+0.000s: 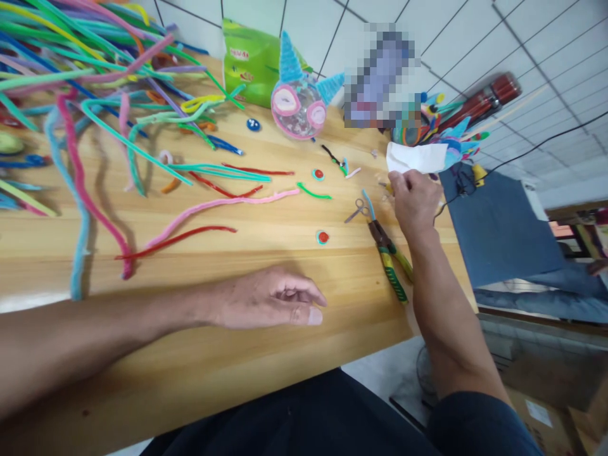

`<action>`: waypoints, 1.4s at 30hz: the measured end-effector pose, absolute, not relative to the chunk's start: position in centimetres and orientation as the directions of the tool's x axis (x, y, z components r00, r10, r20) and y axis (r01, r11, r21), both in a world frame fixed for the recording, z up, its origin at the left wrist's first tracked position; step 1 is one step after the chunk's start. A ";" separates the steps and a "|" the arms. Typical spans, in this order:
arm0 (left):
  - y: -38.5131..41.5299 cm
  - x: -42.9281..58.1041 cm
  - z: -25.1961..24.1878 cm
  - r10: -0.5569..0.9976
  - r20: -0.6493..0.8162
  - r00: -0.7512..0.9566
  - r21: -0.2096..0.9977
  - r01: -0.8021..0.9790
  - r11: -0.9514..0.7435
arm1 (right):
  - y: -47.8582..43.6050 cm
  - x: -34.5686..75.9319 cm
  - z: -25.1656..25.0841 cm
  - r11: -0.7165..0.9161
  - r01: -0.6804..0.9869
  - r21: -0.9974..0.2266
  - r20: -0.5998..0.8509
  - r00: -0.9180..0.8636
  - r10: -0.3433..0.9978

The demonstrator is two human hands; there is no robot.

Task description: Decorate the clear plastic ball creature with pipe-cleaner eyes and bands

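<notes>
Now, right hand (414,204) pinches the white paper (417,157) near the pliers (390,258); left hand (273,299) rests half-curled, empty. A firm pinch is wise.

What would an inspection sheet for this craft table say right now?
Surface: wooden table, pale, with a bare strip near the person.
Job's things: white paper, near the far right edge, with pliers and small scissors close by.
Clutter: pipe cleaners piled at far left with loose ones trailing inward; round horned craft face; green bag.
Grips: left hand rests loosely curled on the table, holding nothing; right hand pinches the paper's lower edge.
Cables: black cable runs off to the right past the table.
Surroundings: tiled floor; blue cloth beside the table.
</notes>
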State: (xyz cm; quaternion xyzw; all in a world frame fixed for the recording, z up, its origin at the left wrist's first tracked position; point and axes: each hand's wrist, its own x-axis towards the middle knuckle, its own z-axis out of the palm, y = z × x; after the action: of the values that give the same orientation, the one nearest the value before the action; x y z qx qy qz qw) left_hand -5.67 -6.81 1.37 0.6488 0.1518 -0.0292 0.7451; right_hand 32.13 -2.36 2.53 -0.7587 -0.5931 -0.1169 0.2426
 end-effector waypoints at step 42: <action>-1.7 -1.3 -1.4 0.524 0.150 0.838 0.503 0.391 -0.770 | -5.6 32.0 4.1 -0.022 0.933 -0.359 0.557 0.233 0.797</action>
State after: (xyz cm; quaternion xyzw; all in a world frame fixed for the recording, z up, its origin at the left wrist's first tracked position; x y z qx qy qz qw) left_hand -1.30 -1.70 -1.43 0.9300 0.2460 0.1425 0.2330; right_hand 31.99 -5.59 4.05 -0.7079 -0.6111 -0.0998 0.3399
